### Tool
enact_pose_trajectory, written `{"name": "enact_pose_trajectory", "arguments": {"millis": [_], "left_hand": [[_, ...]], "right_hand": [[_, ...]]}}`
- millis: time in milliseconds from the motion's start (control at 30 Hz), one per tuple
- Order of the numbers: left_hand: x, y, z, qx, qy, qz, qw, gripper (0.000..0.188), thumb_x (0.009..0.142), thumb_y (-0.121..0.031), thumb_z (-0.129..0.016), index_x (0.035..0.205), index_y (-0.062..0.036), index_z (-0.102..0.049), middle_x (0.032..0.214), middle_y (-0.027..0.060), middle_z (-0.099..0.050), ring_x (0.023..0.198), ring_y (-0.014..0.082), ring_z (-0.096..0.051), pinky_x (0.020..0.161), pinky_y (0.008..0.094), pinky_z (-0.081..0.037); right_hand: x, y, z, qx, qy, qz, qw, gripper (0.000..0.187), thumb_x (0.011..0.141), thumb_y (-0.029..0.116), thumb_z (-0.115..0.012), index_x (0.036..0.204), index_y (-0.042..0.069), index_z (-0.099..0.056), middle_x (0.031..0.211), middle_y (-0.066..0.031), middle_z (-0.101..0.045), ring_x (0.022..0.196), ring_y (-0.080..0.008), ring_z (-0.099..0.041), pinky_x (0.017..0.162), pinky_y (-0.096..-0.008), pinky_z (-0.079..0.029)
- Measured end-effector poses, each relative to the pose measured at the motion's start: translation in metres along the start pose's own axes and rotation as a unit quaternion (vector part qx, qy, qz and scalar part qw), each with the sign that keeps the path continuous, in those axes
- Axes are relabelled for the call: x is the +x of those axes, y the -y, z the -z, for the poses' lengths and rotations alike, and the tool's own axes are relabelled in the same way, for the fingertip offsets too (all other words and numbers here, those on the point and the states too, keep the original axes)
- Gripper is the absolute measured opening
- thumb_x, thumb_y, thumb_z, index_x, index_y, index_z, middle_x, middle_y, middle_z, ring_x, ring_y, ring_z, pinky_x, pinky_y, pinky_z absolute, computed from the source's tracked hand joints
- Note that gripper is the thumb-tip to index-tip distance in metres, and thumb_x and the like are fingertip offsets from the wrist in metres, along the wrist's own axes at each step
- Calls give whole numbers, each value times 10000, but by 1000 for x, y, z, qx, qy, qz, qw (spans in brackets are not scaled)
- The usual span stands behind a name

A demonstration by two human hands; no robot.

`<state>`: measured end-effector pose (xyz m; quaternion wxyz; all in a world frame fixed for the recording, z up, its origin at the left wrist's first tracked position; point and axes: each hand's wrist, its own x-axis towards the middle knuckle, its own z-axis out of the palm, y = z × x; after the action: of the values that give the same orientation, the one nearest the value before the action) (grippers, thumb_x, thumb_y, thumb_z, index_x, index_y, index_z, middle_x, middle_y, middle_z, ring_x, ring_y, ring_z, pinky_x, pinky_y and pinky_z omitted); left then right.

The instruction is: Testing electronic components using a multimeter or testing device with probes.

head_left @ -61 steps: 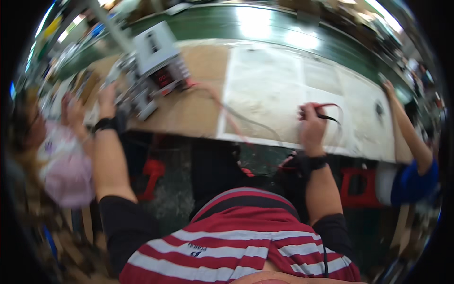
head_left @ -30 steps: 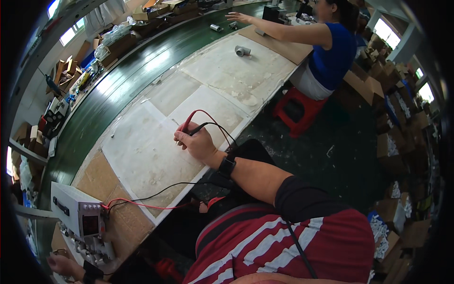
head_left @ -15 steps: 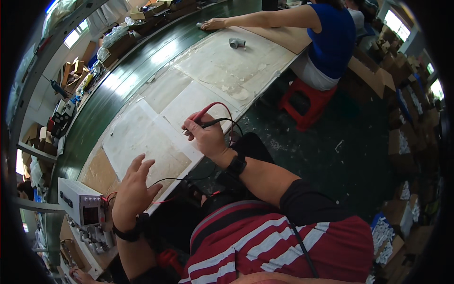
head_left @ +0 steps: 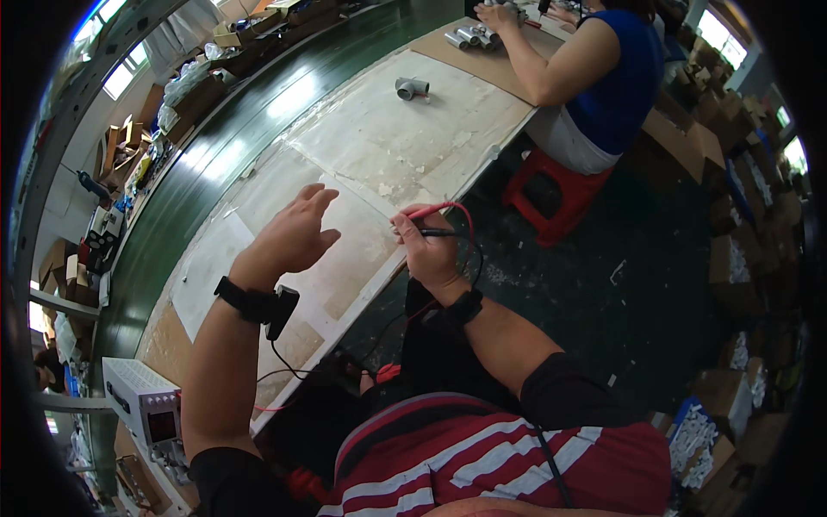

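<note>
My right hand (head_left: 431,250) is closed around a red test probe (head_left: 435,209) and a black test probe (head_left: 439,232), above the table's near edge. Their leads loop back past my wrist. My left hand (head_left: 297,228) reaches out over the table, fingers apart, with nothing in it. A dark band with a small black box (head_left: 282,312) is on my left wrist. Beyond both hands, a grey tee-shaped pipe fitting (head_left: 413,88) lies on the worn white tabletop (head_left: 362,155), touched by neither.
A white bench power supply (head_left: 145,398) with a dark display stands at the lower left. At the table's far end a co-worker in blue (head_left: 616,77) sits on a red stool (head_left: 551,194), beside several grey fittings (head_left: 472,36). Boxes of parts (head_left: 698,435) line the right side.
My left hand has moved forward and right over the table. My right hand, holding the probes, has shifted right. The co-worker's outstretched arm has drawn back, and several grey fittings now show there.
</note>
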<state>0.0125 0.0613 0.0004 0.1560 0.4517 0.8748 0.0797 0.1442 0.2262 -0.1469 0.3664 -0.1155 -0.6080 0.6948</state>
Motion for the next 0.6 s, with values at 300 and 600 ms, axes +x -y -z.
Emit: {"name": "enact_pose_trajectory", "arguments": {"millis": [300, 600], "left_hand": [[203, -15, 9, 85, -86, -39, 992, 626, 941, -160, -620, 1532, -71, -433, 1623, 250, -327, 1442, 425, -414, 1192, 431, -374], [343, -24, -19, 172, -236, -162, 943, 540, 935, -105, -632, 1464, -177, -549, 1596, 191, -381, 1473, 351, -382, 1200, 407, -356]], "right_hand": [[-3, 14, 20, -3, 95, -55, 994, 48, 938, 35, -703, 914, -5, -712, 914, -119, -719, 811, -211, -688, 709, -305, -528], [11, 13, 33, 0, 139, 15, 990, 74, 941, -27, -681, 1008, -12, -707, 975, -108, -735, 876, -186, -711, 783, -297, -563]]}}
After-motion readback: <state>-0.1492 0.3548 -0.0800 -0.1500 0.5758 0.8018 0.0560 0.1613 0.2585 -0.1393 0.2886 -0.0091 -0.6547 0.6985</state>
